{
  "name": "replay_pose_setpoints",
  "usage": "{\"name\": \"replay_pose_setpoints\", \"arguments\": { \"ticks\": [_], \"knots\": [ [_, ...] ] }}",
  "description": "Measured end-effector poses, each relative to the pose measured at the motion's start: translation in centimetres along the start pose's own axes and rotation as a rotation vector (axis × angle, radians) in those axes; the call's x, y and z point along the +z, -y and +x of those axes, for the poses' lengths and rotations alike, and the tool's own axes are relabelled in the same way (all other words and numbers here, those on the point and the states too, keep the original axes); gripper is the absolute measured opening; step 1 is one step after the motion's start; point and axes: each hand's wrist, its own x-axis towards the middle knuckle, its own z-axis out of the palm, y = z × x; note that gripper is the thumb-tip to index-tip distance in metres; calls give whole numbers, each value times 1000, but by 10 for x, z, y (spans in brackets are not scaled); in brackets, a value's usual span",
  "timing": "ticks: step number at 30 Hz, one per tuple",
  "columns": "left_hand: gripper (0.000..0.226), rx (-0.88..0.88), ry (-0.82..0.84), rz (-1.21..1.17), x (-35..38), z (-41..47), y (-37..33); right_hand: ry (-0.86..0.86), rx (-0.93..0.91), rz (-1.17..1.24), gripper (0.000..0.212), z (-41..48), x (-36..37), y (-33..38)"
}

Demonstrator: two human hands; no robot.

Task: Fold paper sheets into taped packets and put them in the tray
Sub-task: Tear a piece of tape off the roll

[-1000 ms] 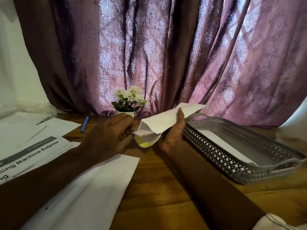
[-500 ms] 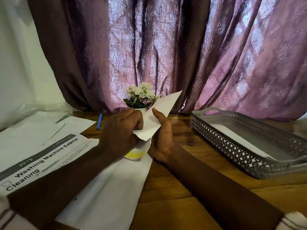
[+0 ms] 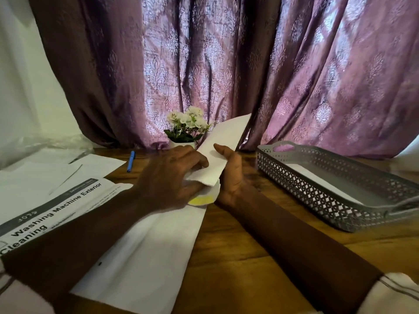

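Observation:
A folded white paper packet (image 3: 223,147) stands tilted above the table, its far corner pointing up and right. My left hand (image 3: 169,177) pinches its near left end. My right hand (image 3: 230,175) grips its right edge, thumb on top of the paper. Under both hands shows a roll of tape (image 3: 201,200) with a yellow core, mostly hidden. The grey perforated tray (image 3: 317,196) sits on the right with a white packet (image 3: 322,184) lying inside. A blank white sheet (image 3: 145,252) lies under my left forearm.
Printed sheets (image 3: 52,205) headed "Washing Machine Exterior Cleaning" cover the left of the wooden table (image 3: 244,264). A blue pen (image 3: 130,161) lies behind them. A small pot of white flowers (image 3: 187,129) stands just behind my hands, before a purple curtain (image 3: 226,64).
The packet swung from pointing right toward the tray to pointing up and back. Both hands kept hold of it and drew closer together, lower over the tape roll.

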Motion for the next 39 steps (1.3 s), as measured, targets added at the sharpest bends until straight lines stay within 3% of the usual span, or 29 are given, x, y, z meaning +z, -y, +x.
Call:
{"name": "replay_pose_setpoints", "arguments": {
  "ticks": [4,7,17,24,29,32,36,39],
  "knots": [
    [66,54,177,-44,-1,-2,-5,-80,-47,43,43,2,-12,16],
    [57,91,219,8,9,-3,-6,-116,-81,73,41,4,-15,21],
    [25,-34,-24,-291,10,2,-1,-85,8,31,27,11,-12,15],
    [30,-264,19,-603,8,0,3,-166,-23,-39,32,17,-16,13],
    [17,-130,59,-396,1,-1,1,-241,-60,-53,35,17,-18,13],
    [24,11,142,-179,1,-1,2,-259,-55,-60,42,20,-19,12],
    [27,5,151,-240,5,1,0,-268,-41,-100,42,18,-18,14],
    [26,-73,65,-275,12,-3,3,-248,-43,-133,42,20,-16,8]
  ]
}}
